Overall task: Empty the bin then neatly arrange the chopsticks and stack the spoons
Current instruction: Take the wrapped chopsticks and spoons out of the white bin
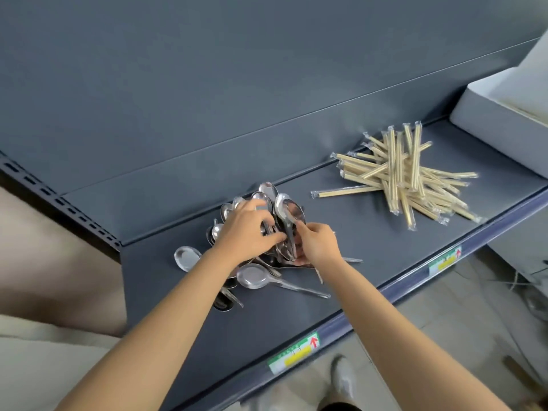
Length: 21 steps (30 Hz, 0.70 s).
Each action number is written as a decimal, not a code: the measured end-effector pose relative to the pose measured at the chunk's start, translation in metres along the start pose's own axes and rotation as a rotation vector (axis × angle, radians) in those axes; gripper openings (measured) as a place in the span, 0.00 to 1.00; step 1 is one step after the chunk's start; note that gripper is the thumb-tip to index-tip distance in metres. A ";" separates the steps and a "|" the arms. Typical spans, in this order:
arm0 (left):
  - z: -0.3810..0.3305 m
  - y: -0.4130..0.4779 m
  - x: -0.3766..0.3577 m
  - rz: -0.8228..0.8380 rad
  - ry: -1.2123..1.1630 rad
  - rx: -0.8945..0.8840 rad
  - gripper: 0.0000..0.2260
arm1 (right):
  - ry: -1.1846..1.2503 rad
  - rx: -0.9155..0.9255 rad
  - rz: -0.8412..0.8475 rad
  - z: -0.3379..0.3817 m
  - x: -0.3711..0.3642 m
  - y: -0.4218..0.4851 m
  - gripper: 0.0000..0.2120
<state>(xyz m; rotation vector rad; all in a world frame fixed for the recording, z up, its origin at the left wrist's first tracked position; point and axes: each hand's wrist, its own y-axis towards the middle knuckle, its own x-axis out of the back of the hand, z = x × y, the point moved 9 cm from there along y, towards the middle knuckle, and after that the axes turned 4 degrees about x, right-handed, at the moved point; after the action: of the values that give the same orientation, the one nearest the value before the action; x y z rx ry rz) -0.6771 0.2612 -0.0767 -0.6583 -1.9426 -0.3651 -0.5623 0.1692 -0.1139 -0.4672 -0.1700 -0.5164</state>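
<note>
A heap of steel spoons (255,277) lies on the dark grey shelf (370,256), left of centre. My left hand (246,229) reaches into the heap and grips several spoons by their handles. My right hand (318,243) is closed on a bunch of spoons (289,213) that stand with their bowls tilted up. Loose spoons lie flat around both wrists. To the right, a messy crossed pile of plastic-wrapped wooden chopsticks (406,179) rests on the shelf. The grey bin (489,117) stands at the far right end of the shelf.
The shelf's back panel (237,84) rises behind the spoons. Along the front edge runs a price rail with two green and yellow labels (293,353). A perforated upright (59,200) is at the left. Floor and a shoe (344,378) show below.
</note>
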 end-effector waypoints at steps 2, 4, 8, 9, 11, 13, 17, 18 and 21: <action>-0.001 -0.004 -0.002 0.012 0.036 -0.008 0.14 | -0.026 0.004 0.004 -0.002 -0.001 -0.002 0.15; -0.003 -0.007 0.002 -0.005 0.050 -0.044 0.09 | -0.051 0.002 0.012 -0.004 -0.001 -0.004 0.14; 0.000 -0.008 0.014 -0.075 0.122 -0.093 0.09 | -0.034 0.016 0.001 -0.002 0.002 -0.006 0.12; 0.003 -0.008 0.016 -0.091 0.132 -0.085 0.09 | -0.028 0.028 -0.009 -0.001 0.003 -0.006 0.11; 0.010 -0.008 0.022 -0.129 0.148 -0.073 0.07 | -0.057 0.069 -0.029 0.003 0.005 -0.007 0.13; 0.016 -0.008 0.025 -0.154 0.146 -0.062 0.06 | -0.150 0.139 -0.055 0.008 0.009 -0.009 0.17; 0.024 -0.006 0.028 -0.190 0.133 -0.005 0.07 | -0.351 0.269 -0.093 0.015 0.015 -0.012 0.19; 0.026 -0.005 0.029 -0.200 0.128 0.018 0.07 | -0.385 0.297 -0.084 0.015 0.015 -0.012 0.20; 0.034 -0.001 0.029 -0.223 0.115 0.072 0.07 | -0.493 0.378 -0.027 0.013 0.010 -0.014 0.22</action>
<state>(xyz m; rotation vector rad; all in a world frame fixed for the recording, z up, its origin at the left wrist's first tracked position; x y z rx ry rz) -0.7125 0.2865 -0.0659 -0.3667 -1.9142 -0.4591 -0.5608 0.1601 -0.0947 -0.2135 -0.7346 -0.3755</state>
